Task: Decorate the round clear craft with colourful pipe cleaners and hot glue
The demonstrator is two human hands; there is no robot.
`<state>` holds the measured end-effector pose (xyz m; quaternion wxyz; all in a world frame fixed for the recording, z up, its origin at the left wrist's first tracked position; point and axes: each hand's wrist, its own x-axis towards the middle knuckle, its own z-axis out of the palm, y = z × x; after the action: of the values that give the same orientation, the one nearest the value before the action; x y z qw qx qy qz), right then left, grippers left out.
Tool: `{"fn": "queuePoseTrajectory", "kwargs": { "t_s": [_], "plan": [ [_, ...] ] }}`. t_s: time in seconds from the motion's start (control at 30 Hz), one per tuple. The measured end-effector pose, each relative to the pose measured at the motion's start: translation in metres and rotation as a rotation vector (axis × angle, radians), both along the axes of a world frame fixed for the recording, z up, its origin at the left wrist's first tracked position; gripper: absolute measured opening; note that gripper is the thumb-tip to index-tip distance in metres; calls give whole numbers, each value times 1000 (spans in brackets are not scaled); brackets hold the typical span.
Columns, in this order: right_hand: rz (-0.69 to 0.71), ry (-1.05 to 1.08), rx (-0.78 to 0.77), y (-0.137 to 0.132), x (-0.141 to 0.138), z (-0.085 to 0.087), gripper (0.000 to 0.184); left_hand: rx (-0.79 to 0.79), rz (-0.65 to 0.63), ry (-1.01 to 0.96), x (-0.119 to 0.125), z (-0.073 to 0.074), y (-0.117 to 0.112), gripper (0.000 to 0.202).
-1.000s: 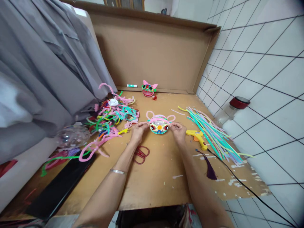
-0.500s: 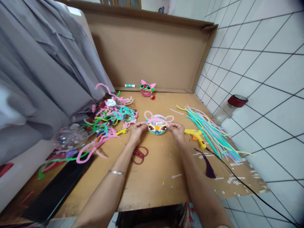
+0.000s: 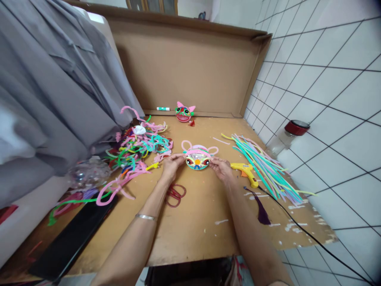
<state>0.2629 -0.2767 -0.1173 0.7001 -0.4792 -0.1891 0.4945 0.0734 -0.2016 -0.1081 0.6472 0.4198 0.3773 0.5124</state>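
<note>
Between my hands is a pipe-cleaner lion head (image 3: pixel 197 162) with round red-and-black eyes, an orange nose and two pink loop ears. My left hand (image 3: pixel 172 165) pinches its left edge, the fingers closed. On the other edge my right hand (image 3: pixel 221 168) grips it with thumb and fingers. The face is turned towards me, above the middle of the wooden table (image 3: pixel 190 230). Under my left wrist lie red-handled scissors (image 3: pixel 176 194), partly hidden by the forearm. Just beyond my right hand rests a yellow glue gun (image 3: pixel 246 173).
A tangle of pipe cleaners (image 3: pixel 143 147) lies left; straight ones (image 3: pixel 264 169) lie right. A finished lion head (image 3: pixel 183 113) and a glue stick (image 3: pixel 163 109) stand by the cardboard wall (image 3: pixel 184 67). A purple tassel (image 3: pixel 262 210), black cord (image 3: pixel 309 236), glass jar (image 3: pixel 281 141) and black case (image 3: pixel 76 238) are around.
Almost nothing differs. Both hands keep hold of the lion head, which has shifted very slightly; the fingers of my right hand look a little more spread.
</note>
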Motion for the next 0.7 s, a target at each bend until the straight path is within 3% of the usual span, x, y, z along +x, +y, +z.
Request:
{"fn": "queuePoseTrajectory", "kwargs": {
  "t_s": [0.37, 0.7],
  "plan": [
    [70, 111, -24, 2, 6, -1, 21, -4, -12, 25, -1, 0, 1, 41],
    [87, 134, -50, 0, 15, 0, 22, -54, -52, -72, 5, -1, -1, 45]
  ]
}}
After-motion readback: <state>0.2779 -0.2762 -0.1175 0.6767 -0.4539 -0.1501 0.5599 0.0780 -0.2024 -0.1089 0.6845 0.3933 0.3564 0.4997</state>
